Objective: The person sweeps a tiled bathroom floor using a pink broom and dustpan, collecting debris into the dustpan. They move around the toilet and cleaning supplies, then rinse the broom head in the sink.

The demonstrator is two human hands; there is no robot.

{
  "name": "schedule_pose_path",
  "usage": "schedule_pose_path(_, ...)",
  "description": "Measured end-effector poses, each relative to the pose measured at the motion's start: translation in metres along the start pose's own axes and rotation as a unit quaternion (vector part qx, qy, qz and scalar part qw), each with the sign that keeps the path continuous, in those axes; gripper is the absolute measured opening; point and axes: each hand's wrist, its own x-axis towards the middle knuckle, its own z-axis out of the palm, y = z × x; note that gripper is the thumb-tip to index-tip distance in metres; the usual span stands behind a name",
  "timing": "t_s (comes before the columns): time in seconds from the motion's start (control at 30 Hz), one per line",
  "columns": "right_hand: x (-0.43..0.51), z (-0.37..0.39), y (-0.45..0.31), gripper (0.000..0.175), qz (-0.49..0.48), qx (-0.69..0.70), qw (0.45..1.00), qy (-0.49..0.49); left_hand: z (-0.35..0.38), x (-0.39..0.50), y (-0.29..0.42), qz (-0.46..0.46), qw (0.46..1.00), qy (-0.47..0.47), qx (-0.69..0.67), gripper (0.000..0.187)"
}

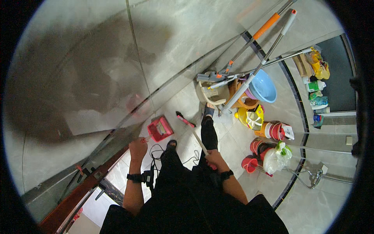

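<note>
My left hand [137,150] is closed around the handle of a pink dustpan [167,126]. The pan is low over the tiled floor, by the wall; some pale and yellowish litter shows inside it. In my right hand [215,159] is the long pale stick of a broom [199,141]. Its narrow pink head [185,120] with dark bristles points away from me, between the dustpan and my right foot [209,109]. Whether the bristles touch the floor, I cannot tell.
Long-handled mops [245,82] lean over a beige bucket [217,93] and a blue basin [263,85]. Red buckets [249,164] and a white plastic bag [274,161] stand at right. Bottles [315,86] line a ledge. Dark cables [155,152] lie near my left foot.
</note>
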Motion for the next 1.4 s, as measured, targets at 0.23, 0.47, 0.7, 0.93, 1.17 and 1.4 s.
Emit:
schedule_pose_path(0.23,-0.058,-0.045,-0.016,0.039,0.041,0.203,0.977,0.043,-0.003,-0.004,0.02,-0.001,0.999,0.004,-0.051,0.014)
schedule_pose_path(0.47,0.001,-0.107,-0.036,0.046,0.045,0.399,0.916,-0.011,-0.003,-0.008,0.025,0.03,0.999,-0.022,0.001,0.013)
schedule_pose_path(0.7,-0.078,-0.085,0.015,0.047,0.057,0.403,0.913,-0.021,-0.007,-0.008,0.039,0.02,0.999,-0.03,-0.03,0.014)
schedule_pose_path(0.93,-0.154,-0.025,0.101,0.058,0.104,0.528,0.84,-0.064,0.005,-0.017,0.067,0.041,0.997,-0.057,-0.021,0.018)
schedule_pose_path(1.17,-0.167,0.042,0.161,0.05,0.133,0.59,0.791,-0.09,0.025,-0.016,0.1,0.122,0.989,-0.075,0.034,0.016)
schedule_pose_path(1.4,-0.159,0.082,0.202,0.049,0.086,0.574,0.807,-0.11,0.026,-0.014,0.1,0.12,0.988,-0.074,0.059,0.016)
